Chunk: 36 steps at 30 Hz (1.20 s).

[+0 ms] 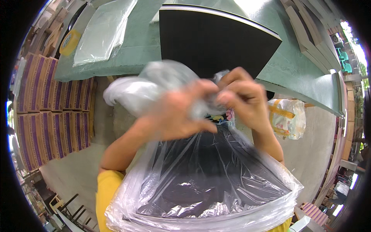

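A large clear plastic bag (185,162) with dark, flat contents rests against my front, its far end gathered into a bunch. My left hand (174,110), blurred by motion, curls around the gathered plastic, which shows between thumb and fingers. The loose end of the bag billows out beyond that hand to the left. Close beside it, my right hand (245,94) is closed, pinching a twisted bit of the same plastic. Under the hands, a small patch of coloured material shows at the gathered neck; I cannot make out what it is.
A black board-like stack (216,40) lies on the green table (135,58) ahead. Flat clear plastic bags (102,33) and a yellow tape roll (70,43) are at its left. Brown cartons (50,112) are stacked left; a taped plastic-wrapped bundle (288,118) sits beneath the table's right side.
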### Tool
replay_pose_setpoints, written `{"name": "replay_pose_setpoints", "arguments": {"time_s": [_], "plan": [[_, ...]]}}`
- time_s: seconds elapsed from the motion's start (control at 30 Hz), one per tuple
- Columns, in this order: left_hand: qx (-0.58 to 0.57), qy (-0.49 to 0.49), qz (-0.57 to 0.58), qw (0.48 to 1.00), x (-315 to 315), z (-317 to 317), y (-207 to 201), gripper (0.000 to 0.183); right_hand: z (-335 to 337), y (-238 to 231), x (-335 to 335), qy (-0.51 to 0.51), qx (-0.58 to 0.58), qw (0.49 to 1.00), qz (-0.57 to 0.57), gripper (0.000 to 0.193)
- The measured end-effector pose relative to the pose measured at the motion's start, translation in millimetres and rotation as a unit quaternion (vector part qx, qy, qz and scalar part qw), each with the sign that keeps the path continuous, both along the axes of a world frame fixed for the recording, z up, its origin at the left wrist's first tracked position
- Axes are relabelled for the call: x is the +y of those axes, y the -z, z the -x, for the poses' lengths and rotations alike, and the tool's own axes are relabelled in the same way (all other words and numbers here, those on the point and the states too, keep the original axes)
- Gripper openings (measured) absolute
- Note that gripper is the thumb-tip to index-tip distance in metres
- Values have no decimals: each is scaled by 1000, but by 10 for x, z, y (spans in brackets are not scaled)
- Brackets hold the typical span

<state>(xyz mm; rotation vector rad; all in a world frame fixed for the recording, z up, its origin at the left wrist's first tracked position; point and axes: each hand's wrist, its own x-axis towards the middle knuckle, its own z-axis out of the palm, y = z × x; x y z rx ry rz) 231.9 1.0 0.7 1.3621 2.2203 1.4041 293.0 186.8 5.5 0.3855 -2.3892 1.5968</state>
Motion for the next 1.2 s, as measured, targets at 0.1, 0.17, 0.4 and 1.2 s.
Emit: {"name": "replay_pose_setpoints", "arguments": {"time_s": [0.1, 0.17, 0.4, 1.2], "plan": [[-179, 80, -21, 980, 88, -39, 86, 18, 70, -330, 19, 71, 63, 955, 281, 28], [-232, -34, -66, 970, 108, 55, -87, 17, 83, -239, -33, 31, 17, 994, 105, 34], [-419, -62, -145, 894, 70, 222, 5, 27, 46, 49, -13, 46, -435, 814, 382, 38], [200, 132, 564, 790, -436, 284, 719, 16, -204, 99, 216, -197, -253, 760, -565, 24]]}}
